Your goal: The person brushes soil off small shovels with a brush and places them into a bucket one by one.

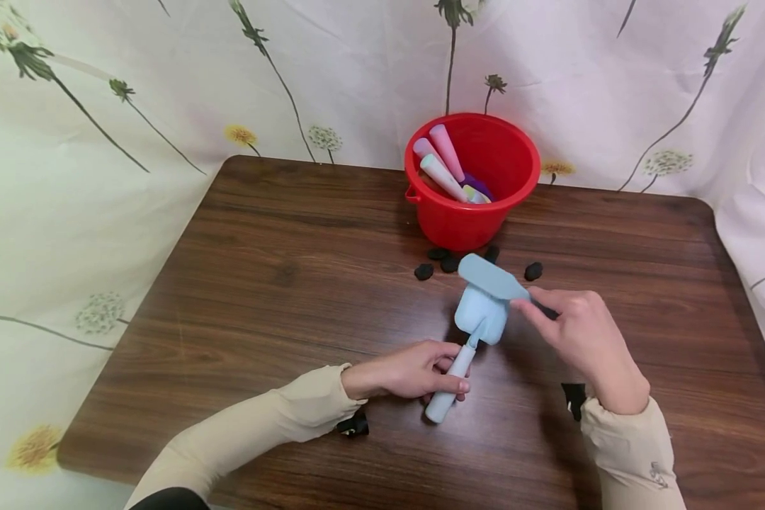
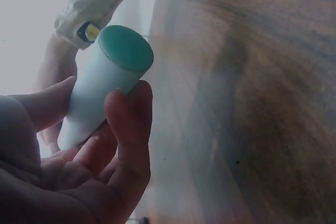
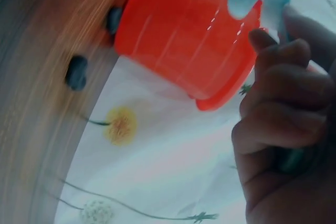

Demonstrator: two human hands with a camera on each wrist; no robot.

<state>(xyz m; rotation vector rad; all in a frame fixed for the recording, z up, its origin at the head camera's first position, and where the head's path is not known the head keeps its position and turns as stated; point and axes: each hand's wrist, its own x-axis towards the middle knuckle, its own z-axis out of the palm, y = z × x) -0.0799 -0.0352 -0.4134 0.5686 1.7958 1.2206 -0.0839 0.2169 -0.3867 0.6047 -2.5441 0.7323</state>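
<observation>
My left hand grips a small light-blue toy shovel by its pale handle, the square blade tilted up and away. In the left wrist view the handle's green butt end sticks out past the thumb and fingers. My right hand holds a light-blue toy trowel with a long flat blade, its handle mostly hidden inside the curled fingers. A bit of green handle shows in the palm in the right wrist view. The trowel blade crosses over the far edge of the shovel blade in the head view.
A red bucket stands at the back of the brown wooden table, with several pastel-handled tools leaning inside. Several black pebbles lie before it. A white flowered cloth hangs behind the table.
</observation>
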